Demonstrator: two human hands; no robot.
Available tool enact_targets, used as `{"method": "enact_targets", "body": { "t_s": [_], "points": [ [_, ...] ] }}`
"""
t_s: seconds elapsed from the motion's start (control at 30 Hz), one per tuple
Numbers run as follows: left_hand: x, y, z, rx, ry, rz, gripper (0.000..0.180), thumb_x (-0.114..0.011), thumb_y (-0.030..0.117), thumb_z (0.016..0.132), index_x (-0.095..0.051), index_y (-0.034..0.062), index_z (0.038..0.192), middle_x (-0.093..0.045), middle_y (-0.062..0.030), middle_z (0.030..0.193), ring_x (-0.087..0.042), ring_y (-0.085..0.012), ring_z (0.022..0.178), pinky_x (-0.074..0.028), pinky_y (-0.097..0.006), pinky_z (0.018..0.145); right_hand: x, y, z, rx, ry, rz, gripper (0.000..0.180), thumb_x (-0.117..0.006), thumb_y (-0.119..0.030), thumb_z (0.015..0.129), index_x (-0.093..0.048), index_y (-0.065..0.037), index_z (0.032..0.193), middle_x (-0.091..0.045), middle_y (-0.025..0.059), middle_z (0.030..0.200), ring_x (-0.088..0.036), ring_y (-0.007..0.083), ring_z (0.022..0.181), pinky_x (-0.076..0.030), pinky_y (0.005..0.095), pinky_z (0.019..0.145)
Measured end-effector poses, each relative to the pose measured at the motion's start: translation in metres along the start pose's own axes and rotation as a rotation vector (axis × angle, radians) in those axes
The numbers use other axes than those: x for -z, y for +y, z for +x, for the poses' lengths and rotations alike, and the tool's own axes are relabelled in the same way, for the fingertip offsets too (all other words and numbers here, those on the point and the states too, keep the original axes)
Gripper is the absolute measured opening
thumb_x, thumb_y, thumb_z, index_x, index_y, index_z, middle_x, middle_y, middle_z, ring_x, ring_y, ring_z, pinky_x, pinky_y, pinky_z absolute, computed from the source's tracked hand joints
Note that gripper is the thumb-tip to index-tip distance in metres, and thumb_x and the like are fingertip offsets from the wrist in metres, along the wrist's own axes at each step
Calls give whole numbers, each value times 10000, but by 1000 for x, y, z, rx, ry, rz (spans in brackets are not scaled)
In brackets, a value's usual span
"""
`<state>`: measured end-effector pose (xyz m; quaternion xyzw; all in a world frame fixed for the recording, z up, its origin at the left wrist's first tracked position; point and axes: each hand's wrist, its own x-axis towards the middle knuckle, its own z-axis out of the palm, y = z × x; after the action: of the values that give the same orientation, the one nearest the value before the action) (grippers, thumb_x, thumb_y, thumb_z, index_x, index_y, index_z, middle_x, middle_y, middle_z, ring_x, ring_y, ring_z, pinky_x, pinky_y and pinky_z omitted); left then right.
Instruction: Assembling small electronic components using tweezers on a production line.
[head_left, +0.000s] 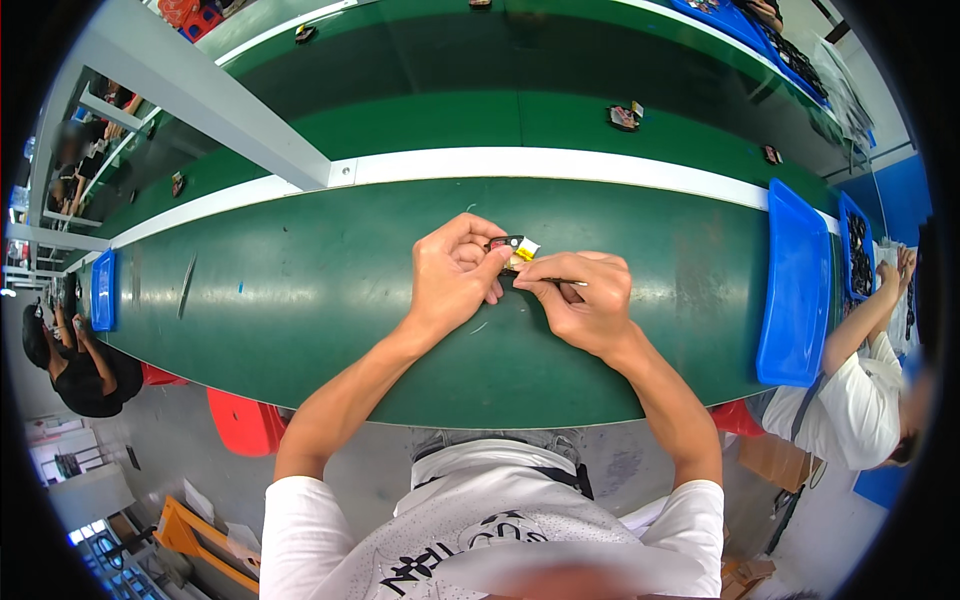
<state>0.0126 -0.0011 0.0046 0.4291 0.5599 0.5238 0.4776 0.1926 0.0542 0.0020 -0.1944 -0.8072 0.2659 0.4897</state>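
A blue plastic tray (795, 290) lies well right of the right hand (590, 300); a red stool (243, 422), below and left of the left hand (450, 275).

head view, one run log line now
left hand: holds small black device | right hand: pinches thin rod beside it | large blue tray: at right

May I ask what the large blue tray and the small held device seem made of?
The large blue tray: probably smooth, semi-gloss plastic, given its soft highlights. The small device: perhaps plastic, from its dark edge; finish too small to tell.
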Motion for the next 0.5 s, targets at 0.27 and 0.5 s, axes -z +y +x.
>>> {"method": "enact_targets", "body": {
  "t_s": [0.27, 0.5],
  "points": [
    [12, 8, 30, 8, 84, -12, 169, -678, -11, 934, -620, -87, 1074, -670, -117, 807, -668, -162, 565, -534, -265, 474, 13, -2, 8, -56, 60, -92, 162, -840, -17, 745, -736, -77, 853, -760, 20, 790, -482, 96, 403, -372, 266, 441],
    [50, 19, 147, -244, 411, 396, 146, -674, 45, 929, -653, -84, 996, -692, -106, 702, -671, -153, 526, -534, -262, 480, 11, 5, 6, -72, 132, -107, 159, -853, -48, 744, -729, -66, 843, -759, 30, 805, -508, 117, 415, -411, 271, 454]
  ]
}}
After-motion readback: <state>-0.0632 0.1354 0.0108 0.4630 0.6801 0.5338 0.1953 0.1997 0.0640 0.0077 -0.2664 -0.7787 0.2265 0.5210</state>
